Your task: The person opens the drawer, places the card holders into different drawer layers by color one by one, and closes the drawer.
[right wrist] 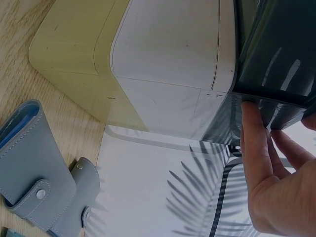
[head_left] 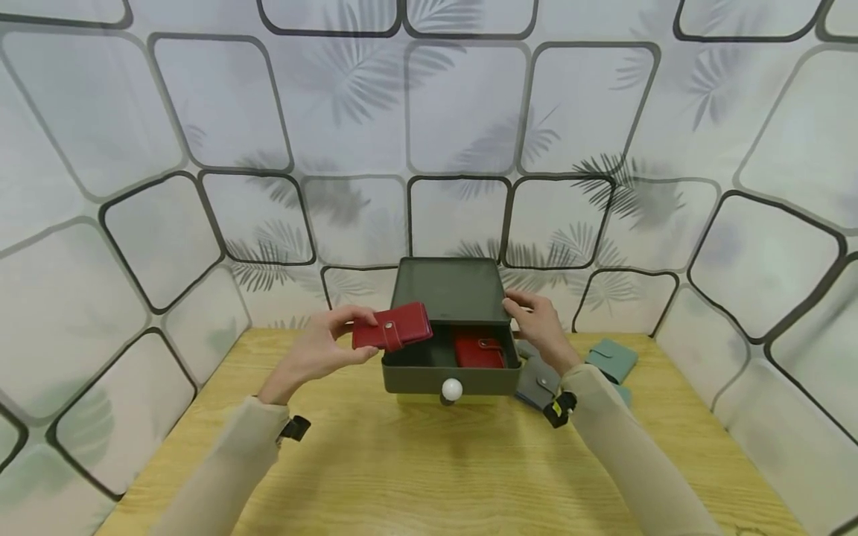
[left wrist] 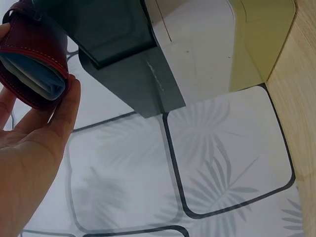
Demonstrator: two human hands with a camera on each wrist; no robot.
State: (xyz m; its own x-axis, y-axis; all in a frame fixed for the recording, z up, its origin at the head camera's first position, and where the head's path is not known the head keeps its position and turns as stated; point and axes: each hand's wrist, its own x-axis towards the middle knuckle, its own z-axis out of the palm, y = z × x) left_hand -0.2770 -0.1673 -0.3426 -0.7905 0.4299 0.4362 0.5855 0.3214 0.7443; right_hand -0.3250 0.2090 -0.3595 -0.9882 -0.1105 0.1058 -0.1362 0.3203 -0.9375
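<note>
My left hand (head_left: 325, 346) pinches a red wallet (head_left: 394, 326) with a snap strap, raised above the left side of a pulled-out dark green drawer (head_left: 418, 380). Folded blue and pale layers show in the wallet's (left wrist: 34, 66) open end in the left wrist view. A second red wallet (head_left: 477, 353) lies inside the drawer on the right. The drawer has a white round knob (head_left: 452, 389) and belongs to a dark green-topped drawer unit (head_left: 447, 286). My right hand (head_left: 541, 327) rests extended fingers (right wrist: 254, 143) against the unit's upper right side.
Grey wallets (head_left: 536, 381) lie on the wooden table (head_left: 402, 476) right of the unit, partly behind my right wrist. Teal wallets (head_left: 612, 360) lie farther right. Below the dark tier, the unit has white and yellow tiers (right wrist: 74, 54). Patterned wall covering (head_left: 462, 112) stands behind and at both sides.
</note>
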